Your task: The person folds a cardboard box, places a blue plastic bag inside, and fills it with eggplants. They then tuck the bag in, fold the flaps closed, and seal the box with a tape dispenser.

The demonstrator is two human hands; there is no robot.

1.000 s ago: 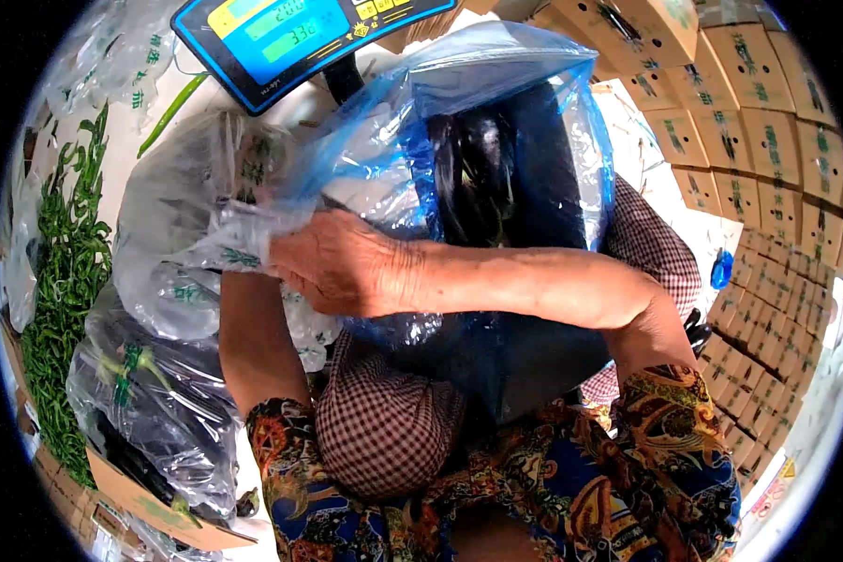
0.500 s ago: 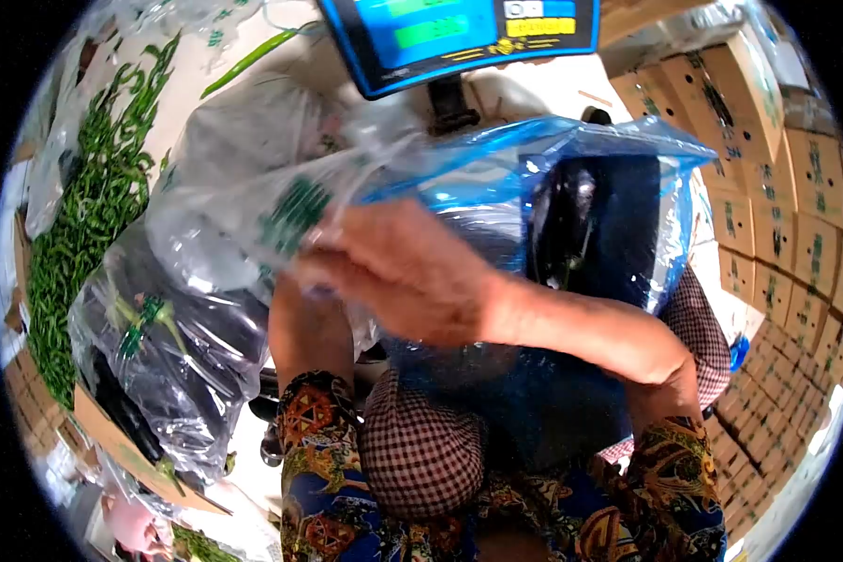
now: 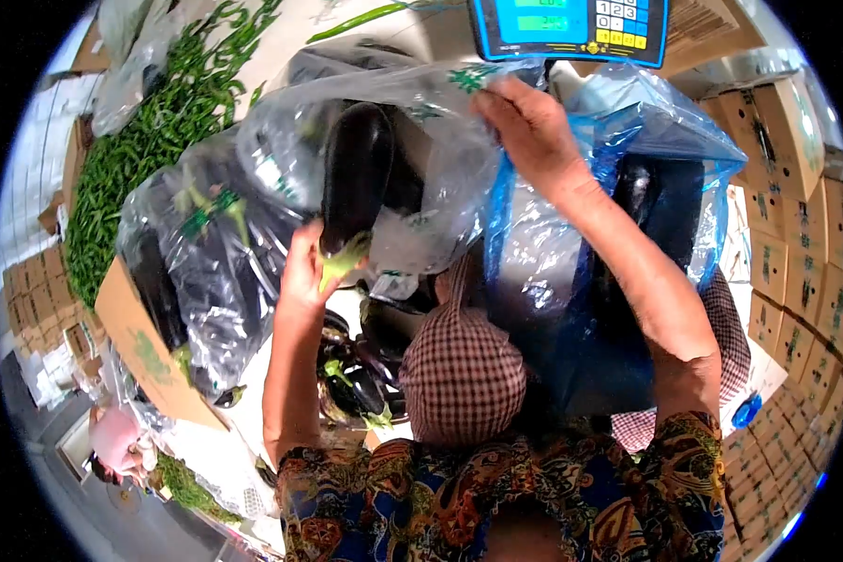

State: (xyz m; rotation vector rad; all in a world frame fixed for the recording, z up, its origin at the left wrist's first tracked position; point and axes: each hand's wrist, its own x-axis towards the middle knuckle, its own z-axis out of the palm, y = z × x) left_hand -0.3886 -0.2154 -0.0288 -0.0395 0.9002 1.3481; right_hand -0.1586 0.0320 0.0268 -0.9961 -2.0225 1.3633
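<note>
My left hand (image 3: 307, 267) grips a dark purple eggplant (image 3: 358, 155) by its green stem end, the fruit pointing upward at the mouth of a clear plastic bag (image 3: 436, 183) with green print. My right hand (image 3: 534, 131) pinches that bag's upper edge and holds it spread. To the right, a container lined with a blue plastic bag (image 3: 553, 262) has a large eggplant (image 3: 635, 192) inside. Below my left hand, loose eggplants (image 3: 361, 384) are heaped, partly hidden by my checkered-cloth knee (image 3: 464, 375).
Eggplants in clear plastic (image 3: 220, 281) fill a cardboard box (image 3: 145, 342) at left. Beyond lies a long heap of green peppers (image 3: 136, 178). A blue-framed scale display (image 3: 571, 28) stands ahead. Stacked cartons (image 3: 806, 234) line the right side. A person in pink (image 3: 117, 440) is at lower left.
The clear bag, bunched and blurred before, is now spread. My right hand has moved up and right along its edge. An eggplant now shows in my left hand. The view has shifted.
</note>
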